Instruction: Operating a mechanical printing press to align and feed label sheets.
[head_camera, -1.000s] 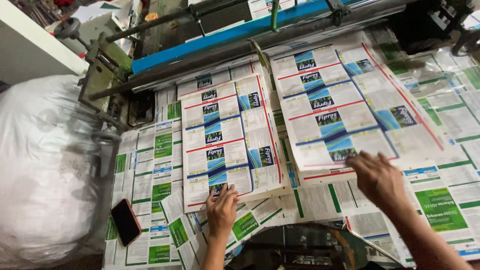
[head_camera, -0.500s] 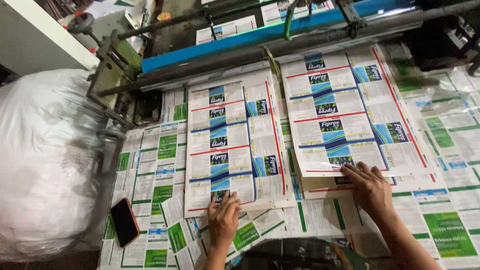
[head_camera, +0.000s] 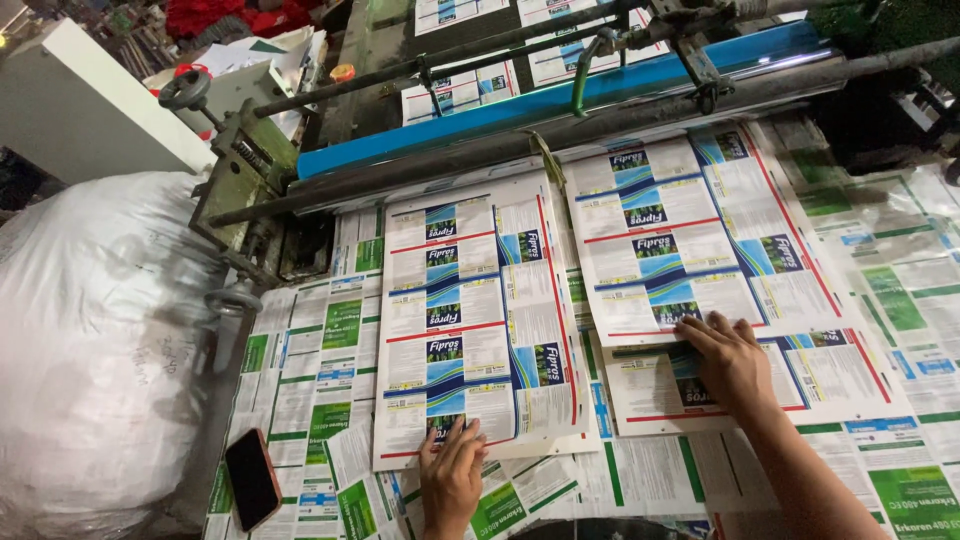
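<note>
Two stacks of printed sheets with blue, white and red panels lie below a machine roller. My left hand (head_camera: 452, 472) rests flat with fingers spread on the near edge of the left stack of sheets (head_camera: 470, 310). My right hand (head_camera: 728, 362) presses flat on the near edge of the right stack of sheets (head_camera: 690, 240), over a lower sheet that sticks out beneath it. Neither hand grips anything.
A grey roller with a blue bar (head_camera: 560, 95) crosses the top. Green-printed sheets (head_camera: 320, 350) cover the table around the stacks. A dark phone (head_camera: 251, 479) lies at the lower left. A big white plastic sack (head_camera: 90, 340) fills the left side beside a green machine frame (head_camera: 240, 180).
Both hands slid forward onto the near edges of the stacks. The right hand moved left and up from the loose sheets onto the right stack. The camera view shifted slightly.
</note>
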